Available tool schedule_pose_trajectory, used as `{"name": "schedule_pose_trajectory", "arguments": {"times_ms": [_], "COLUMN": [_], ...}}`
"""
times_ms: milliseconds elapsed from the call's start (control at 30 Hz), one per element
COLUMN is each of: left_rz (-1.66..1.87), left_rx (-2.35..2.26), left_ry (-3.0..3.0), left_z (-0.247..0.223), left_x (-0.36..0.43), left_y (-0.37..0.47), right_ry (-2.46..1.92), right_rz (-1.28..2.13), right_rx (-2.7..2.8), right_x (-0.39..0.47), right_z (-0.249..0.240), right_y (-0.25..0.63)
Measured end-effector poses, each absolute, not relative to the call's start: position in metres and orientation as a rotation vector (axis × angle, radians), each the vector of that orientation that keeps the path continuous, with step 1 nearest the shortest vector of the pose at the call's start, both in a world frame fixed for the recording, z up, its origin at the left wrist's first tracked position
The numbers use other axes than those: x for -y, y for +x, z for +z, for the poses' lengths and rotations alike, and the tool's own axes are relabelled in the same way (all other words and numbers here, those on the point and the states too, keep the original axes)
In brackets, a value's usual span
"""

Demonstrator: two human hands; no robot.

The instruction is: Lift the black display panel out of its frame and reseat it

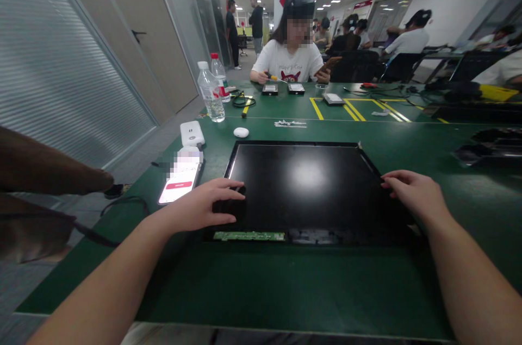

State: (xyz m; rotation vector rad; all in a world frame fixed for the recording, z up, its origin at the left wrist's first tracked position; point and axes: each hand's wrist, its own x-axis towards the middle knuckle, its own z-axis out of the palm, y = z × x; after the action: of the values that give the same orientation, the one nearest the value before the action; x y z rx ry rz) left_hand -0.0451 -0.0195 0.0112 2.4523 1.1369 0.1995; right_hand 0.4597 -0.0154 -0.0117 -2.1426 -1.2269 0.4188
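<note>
A black flat display panel (pixel 293 187) lies face up on the green table in front of me. A green circuit board strip (pixel 248 236) runs along its near edge, on the left. My left hand (pixel 216 201) is over the panel's left edge, fingers apart, fingertips at the dark surface; whether they press on it I cannot tell. At the right edge, my right hand (pixel 411 193) has thumb and fingers pinched together. What sits between those fingertips is too small and dark to make out.
Left of the panel lie a lit phone (pixel 178 182), a white power bank (pixel 191 133) and a white earbud case (pixel 241 132). Two water bottles (pixel 211 92) stand behind them. Across the table (pixel 285 290), a co-worker (pixel 291 54) holds a screwdriver near hard drives (pixel 296 88).
</note>
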Motion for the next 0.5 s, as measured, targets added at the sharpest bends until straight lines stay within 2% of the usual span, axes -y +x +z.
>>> {"name": "schedule_pose_trajectory", "arguments": {"times_ms": [133,333,500], "left_rz": [0.120,0.057,0.111], "left_rx": [-1.117,-1.138,-1.118], "left_ry": [2.452,2.402,2.400], "left_z": [0.0167,0.0171,0.0157], "left_x": [0.0214,0.0230,0.0250], "left_y": [-0.0475,-0.0474,-0.0433], "right_ry": [-2.132,-2.088,-2.015], "right_rz": [0.408,0.187,0.272], "right_rx": [1.264,1.403,1.547], "right_x": [0.0155,0.0160,0.0161], "right_z": [-0.0139,-0.0184,-0.0210], "right_y": [0.4625,0.4649,0.4571]}}
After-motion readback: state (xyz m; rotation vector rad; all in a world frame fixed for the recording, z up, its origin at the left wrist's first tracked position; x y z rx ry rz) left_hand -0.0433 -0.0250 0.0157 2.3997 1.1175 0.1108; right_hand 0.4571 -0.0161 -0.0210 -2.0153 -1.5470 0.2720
